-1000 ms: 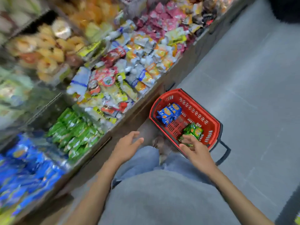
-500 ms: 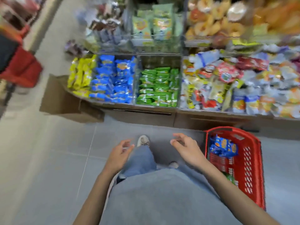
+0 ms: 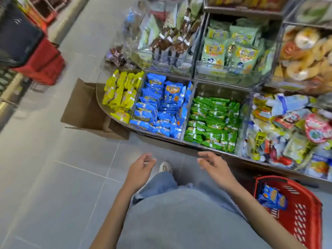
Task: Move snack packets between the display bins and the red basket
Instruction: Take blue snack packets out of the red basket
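1. Display bins (image 3: 221, 90): yellow packets (image 3: 122, 97), blue packets (image 3: 159, 108) and green packets (image 3: 212, 121) fill side-by-side compartments along the front edge.
2. Red basket (image 3: 305, 218): on the floor; blue snack packs (image 3: 273, 196) lie at its far end.
3. Left hand (image 3: 140, 169), right hand (image 3: 215, 168): empty, fingers loosely apart.

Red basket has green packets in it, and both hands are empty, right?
No: the head view shows blue packets in the red basket, not green ones. The left hand and right hand are indeed empty.

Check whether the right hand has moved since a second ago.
Yes: the right hand has left the red basket and is now empty, leftward, near the green packets.
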Demonstrator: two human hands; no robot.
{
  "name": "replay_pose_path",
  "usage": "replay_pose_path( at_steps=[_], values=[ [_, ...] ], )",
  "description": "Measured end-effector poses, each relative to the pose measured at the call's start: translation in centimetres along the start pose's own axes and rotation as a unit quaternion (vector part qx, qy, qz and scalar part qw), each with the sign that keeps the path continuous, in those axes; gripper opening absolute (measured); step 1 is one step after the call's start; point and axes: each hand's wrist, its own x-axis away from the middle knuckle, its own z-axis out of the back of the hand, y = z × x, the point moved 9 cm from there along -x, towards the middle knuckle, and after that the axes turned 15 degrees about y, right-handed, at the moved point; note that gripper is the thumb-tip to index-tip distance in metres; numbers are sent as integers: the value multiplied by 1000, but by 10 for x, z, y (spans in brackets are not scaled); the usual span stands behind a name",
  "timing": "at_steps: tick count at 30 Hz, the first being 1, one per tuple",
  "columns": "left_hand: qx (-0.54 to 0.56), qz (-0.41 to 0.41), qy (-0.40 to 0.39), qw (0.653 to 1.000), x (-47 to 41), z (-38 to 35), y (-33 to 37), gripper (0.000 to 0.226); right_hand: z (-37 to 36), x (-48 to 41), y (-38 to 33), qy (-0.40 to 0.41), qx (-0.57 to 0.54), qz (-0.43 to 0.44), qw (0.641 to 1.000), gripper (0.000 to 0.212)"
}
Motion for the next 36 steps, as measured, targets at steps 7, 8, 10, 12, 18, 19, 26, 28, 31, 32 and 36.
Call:
replay_pose_path(
  at_steps=[7, 8, 10, 12, 18, 19, 26, 28, 31, 32, 36],
  values=[
    [3, -49, -38, 998, -81, 17, 48, 22, -26, -41, -20, 32, -28, -56, 998, 21],
    [4, -53, -40, 998, -90, 15, 53, 20, -29, -50, -26, 33, -29, -54, 998, 22],
    [5, -56, -49, 997, -106, 9, 63, 20, -35, -72, -40, 31, -15, -37, 999, 25],
    [1, -51, -60, 997, -120, 1, 70, 23, -40, -99, -54, 34, 36, -4, 999, 29],
    [-13, -43, -70, 997, -149, -21, 83, 17, -59, -179, -89, 94, 214, 106, 967, 45],
    [-10, -38, -71, 997, -153, -23, 84, 15, -66, -187, -90, 88, 276, 134, 948, 48],
    [-8, -14, -85, 996, -170, -21, 76, 15, -101, -203, -73, 37, 546, 260, 795, 61],
    [-18, -12, -97, 995, -175, -19, 71, 15, -101, -210, -72, 53, 546, 234, 803, 57],
    [-45, -17, -117, 992, -184, -14, 68, 18, -102, -214, -72, 67, 533, 206, 818, 52],
    [-45, -19, -121, 992, -187, -11, 69, 18, -101, -215, -72, 74, 517, 202, 829, 49],
    [-43, -31, -140, 989, -199, -2, 78, 25, -91, -210, -74, 81, 440, 187, 875, 53]
  ],
)
